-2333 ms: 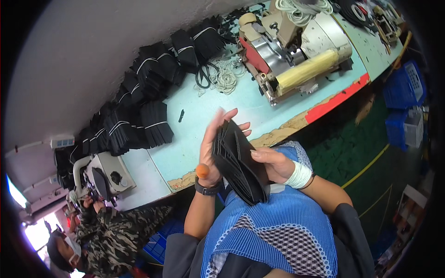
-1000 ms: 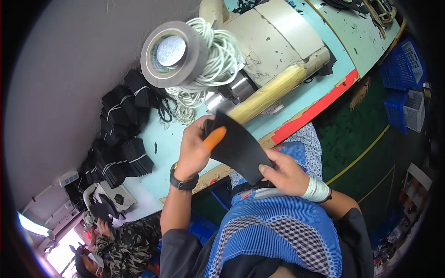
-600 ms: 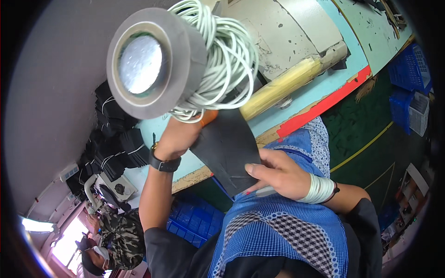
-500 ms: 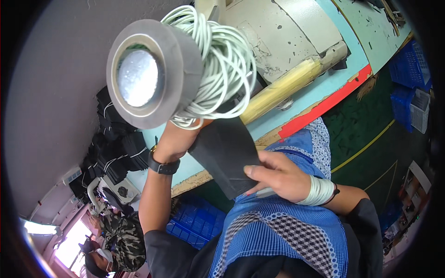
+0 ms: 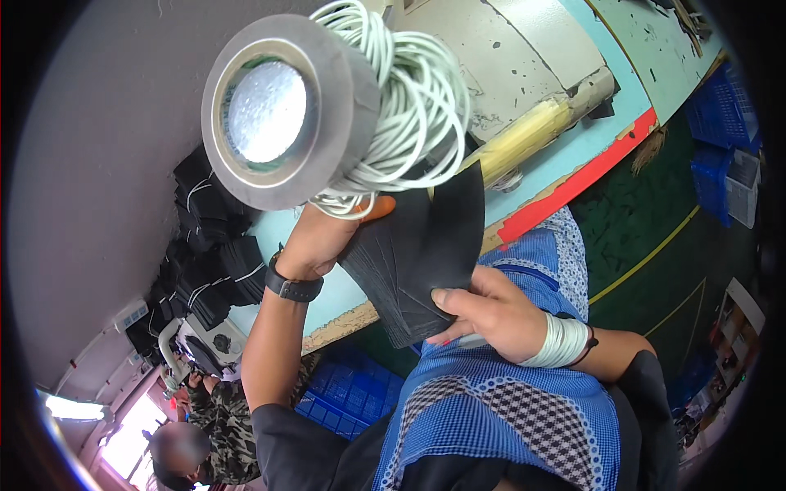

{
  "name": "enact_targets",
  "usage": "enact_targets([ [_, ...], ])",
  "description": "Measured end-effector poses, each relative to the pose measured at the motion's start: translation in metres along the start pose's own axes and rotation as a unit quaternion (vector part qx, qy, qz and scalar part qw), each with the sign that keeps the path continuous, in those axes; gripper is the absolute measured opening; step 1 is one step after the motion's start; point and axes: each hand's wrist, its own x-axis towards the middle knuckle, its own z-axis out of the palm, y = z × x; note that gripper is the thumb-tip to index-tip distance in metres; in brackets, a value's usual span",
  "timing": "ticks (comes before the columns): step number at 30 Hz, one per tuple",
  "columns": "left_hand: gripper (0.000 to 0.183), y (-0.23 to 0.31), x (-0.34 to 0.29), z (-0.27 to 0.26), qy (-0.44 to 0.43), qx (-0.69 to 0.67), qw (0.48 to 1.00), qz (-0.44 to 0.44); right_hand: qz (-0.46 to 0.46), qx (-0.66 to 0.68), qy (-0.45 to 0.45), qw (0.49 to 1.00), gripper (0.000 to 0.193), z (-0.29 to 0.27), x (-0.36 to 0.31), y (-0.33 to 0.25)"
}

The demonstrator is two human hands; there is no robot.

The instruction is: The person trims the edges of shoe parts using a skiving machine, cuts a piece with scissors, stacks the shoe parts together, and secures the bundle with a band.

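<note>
A stack of thin black sheets [image 5: 389,286], like cut fabric panels, is held between both my hands, its layers fanned at the left and lower edges. My left hand [image 5: 315,241], with a dark watch at the wrist, grips the stack's upper left; most of its fingers are hidden, and one orange-covered fingertip shows. At the lower right corner, my right hand [image 5: 495,315] pinches the stack with its thumb on top. White cord [image 5: 555,344] is wound round my right wrist. A grey tape roll [image 5: 348,123] and a loose bundle of white cord [image 5: 422,114] block the view above my left hand.
A pale blue worktable [image 5: 540,184] with a red-taped edge carries a machine [image 5: 524,49] with a yellow-wrapped bar. Tied black bundles [image 5: 209,278] are piled at left. Blue crates [image 5: 348,389] stand below. A co-worker in a camouflage jacket [image 5: 233,434] is at lower left.
The stack's layers have spread into a fan, and the top sheet's far end has swung up and to the right. My right hand keeps its pinch on the corner.
</note>
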Motion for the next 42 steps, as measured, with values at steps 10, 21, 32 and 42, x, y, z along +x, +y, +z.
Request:
enact_targets([
  [10, 0.016, -0.015, 0.0, -0.012, -0.029, -0.045, 0.998, 0.018, -0.072, -0.082, 0.008, 0.994, 0.022, -0.005, -0.002, 0.004],
  [21, 0.022, -0.024, 0.008, -0.011, 0.04, -0.128, 0.987, 0.086, -0.1, 0.022, 0.111, 0.988, 0.025, -0.015, 0.007, -0.005],
  [32, 0.023, -0.036, 0.019, -0.016, 0.034, -0.001, 0.997, 0.065, -0.113, 0.034, 0.117, 0.986, 0.026, -0.011, 0.006, -0.005],
  [42, 0.022, -0.021, 0.013, -0.013, 0.0, 0.063, 0.997, 0.044, -0.089, -0.059, 0.111, 0.988, 0.022, 0.002, 0.001, -0.001],
])
